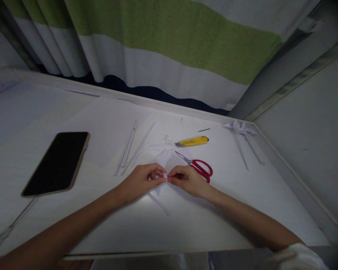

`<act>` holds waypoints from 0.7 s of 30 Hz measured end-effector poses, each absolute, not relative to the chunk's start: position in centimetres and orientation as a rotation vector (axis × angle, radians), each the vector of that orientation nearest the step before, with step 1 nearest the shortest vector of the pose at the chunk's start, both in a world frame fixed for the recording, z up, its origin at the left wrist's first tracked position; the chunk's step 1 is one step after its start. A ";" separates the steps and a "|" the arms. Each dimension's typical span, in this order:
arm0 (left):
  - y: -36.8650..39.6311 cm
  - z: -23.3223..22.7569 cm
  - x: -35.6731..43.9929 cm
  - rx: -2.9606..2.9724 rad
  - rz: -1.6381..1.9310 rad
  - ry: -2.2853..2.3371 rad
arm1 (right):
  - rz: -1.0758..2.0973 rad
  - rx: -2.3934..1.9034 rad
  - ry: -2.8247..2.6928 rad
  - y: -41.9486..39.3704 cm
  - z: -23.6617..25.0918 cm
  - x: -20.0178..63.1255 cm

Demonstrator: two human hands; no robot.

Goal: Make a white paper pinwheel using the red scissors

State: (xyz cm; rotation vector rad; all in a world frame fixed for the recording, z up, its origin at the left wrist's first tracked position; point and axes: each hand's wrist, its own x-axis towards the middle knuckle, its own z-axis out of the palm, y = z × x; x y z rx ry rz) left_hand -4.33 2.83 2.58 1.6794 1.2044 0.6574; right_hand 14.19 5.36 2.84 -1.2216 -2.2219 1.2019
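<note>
White desk (pixel 242 210) before a striped curtain (pixel 169 48). At frame centre, left hand (pixel 142 180) and right hand (pixel 187 179) meet, fingertips pinching a small white paper piece (pixel 166 177); red scissors (pixel 198 166) and yellow utility knife (pixel 192 141) lie just beyond, within reach.

The one camera sat on my head, looking forward and down over my desk (pixel 242 195) from close above. It faced the striped curtain (pixel 169 48) at the far edge, with my left hand (pixel 142 180) and right hand (pixel 187 180) near the middle of its view
</note>
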 end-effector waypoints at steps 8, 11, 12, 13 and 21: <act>3.2 2.6 -4.1 1.505 0.600 1.219 | 1.154 -1.205 -2.332 5.7 3.1 13.9; 3.2 2.5 -4.0 1.481 0.605 1.188 | 1.028 -1.183 -2.403 6.5 3.7 14.2; 3.2 2.5 -4.0 1.485 0.613 1.188 | 0.958 -1.182 -2.421 7.0 3.9 14.3; 3.2 2.5 -4.0 1.492 0.621 1.193 | 0.873 -1.182 -2.436 7.6 4.2 14.5; 3.2 2.1 -4.0 1.483 0.629 1.206 | 0.351 -1.056 -2.708 12.1 3.5 13.9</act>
